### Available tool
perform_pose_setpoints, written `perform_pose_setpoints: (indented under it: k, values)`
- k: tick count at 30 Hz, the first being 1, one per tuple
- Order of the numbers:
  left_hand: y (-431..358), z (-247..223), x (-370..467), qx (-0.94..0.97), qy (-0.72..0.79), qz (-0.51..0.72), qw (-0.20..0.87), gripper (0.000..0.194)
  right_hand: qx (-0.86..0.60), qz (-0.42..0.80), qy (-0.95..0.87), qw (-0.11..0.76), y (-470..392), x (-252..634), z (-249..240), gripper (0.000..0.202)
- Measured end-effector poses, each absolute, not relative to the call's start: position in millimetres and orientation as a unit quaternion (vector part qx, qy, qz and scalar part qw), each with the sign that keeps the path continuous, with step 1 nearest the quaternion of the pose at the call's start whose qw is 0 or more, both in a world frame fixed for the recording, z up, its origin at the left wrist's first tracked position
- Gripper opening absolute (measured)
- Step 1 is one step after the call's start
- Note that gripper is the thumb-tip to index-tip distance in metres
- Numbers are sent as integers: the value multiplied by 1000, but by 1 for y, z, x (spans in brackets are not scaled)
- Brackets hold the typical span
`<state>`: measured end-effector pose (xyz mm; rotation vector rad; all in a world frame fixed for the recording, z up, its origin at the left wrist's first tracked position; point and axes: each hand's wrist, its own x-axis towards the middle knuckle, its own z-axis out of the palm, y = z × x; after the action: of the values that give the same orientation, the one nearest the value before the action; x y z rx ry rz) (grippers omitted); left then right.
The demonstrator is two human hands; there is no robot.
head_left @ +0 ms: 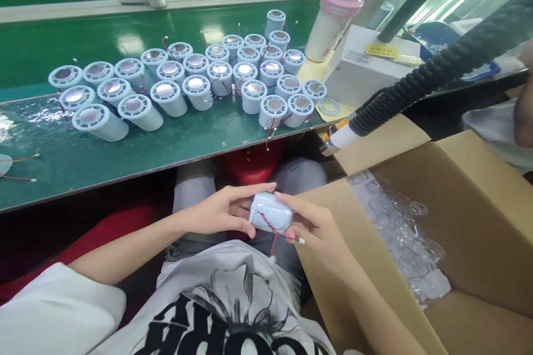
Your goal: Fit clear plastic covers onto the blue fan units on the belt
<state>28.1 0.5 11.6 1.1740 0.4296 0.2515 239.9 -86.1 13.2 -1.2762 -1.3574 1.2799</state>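
Observation:
Between my two hands, above my lap, lies a light blue cylinder point(270, 212) on its side, with red and dark wires and a small white connector hanging from it. My left hand point(233, 212) grips its left end, thumb below and fingers above. The right end is held by my right hand point(310, 224), its index finger on top and its thumb near the lower edge. Several similar light blue cylinders point(135, 112) stand in rows on the green table point(187, 138), many with red wires, silver discs on their tops.
An open cardboard box point(470, 222) with clear plastic pieces point(408, 233) is at my right. A black ribbed hose point(433, 66) crosses above it. Behind stand a pink-topped bottle point(331, 22) and a white device point(366, 64). Another person's arm point(524, 105) shows at the right edge.

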Motion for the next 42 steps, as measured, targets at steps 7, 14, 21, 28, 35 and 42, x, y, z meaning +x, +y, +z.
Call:
perform_pose_setpoints:
  k: [7,14,21,28,35,42]
  values:
    - [0,16,38,653,170,200,711,83,-478,485,-535,500,-89,247,10,81]
    - [8,26,40,745,140,212,617,72,-452,445,-567,525,-91,249,16,71]
    - [6,25,40,707,135,205,663,72,-440,472,-557,523,-94,253,11,63]
    - [38,2,92,538,270,164,781,61,-501,555,-342,570,-62,269,-14,54]
    - [64,0,132,445,323,210,808,47,-513,555,-276,594,-13,289,-17,46]
    - [62,3,127,436,336,221,805,54,-492,566,-288,596,-11,287,-16,42]
